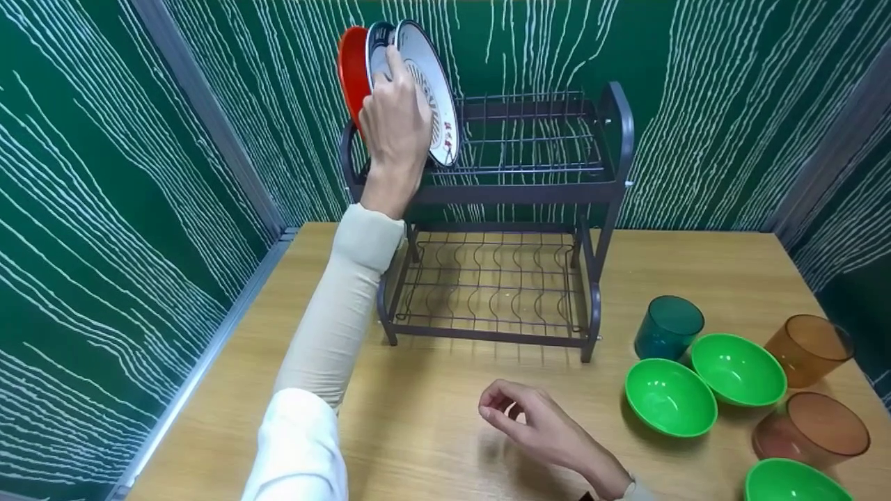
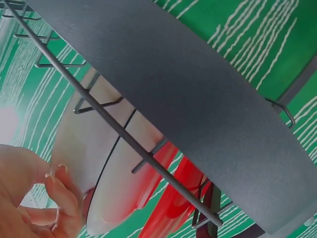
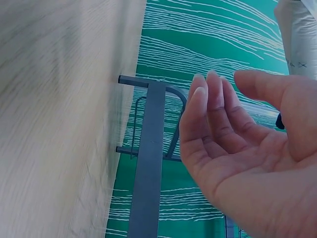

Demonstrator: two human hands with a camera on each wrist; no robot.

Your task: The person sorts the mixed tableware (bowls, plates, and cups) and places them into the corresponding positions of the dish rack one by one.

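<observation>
Three plates lean on edge at the left end of the dish rack's upper tier: a red plate (image 1: 353, 69), a dark-rimmed white plate (image 1: 378, 52) in the middle, and a white patterned plate (image 1: 438, 97) on the right. My left hand (image 1: 397, 125) grips the edge of the right-hand white plate, its index finger stretched up over the middle one. From below, the left wrist view shows curled fingers (image 2: 62, 193) at that plate's edge; part of the grip is hidden. My right hand (image 1: 546, 428) hovers low over the table, fingers loosely curled, holding nothing.
The dark two-tier dish rack (image 1: 515, 193) stands at the back of the wooden table (image 1: 431, 417). To the right are green bowls (image 1: 670, 398), a teal cup (image 1: 668, 327), an orange cup (image 1: 807, 351) and a reddish-brown cup (image 1: 811, 431). Green walls (image 1: 696, 139) enclose the table.
</observation>
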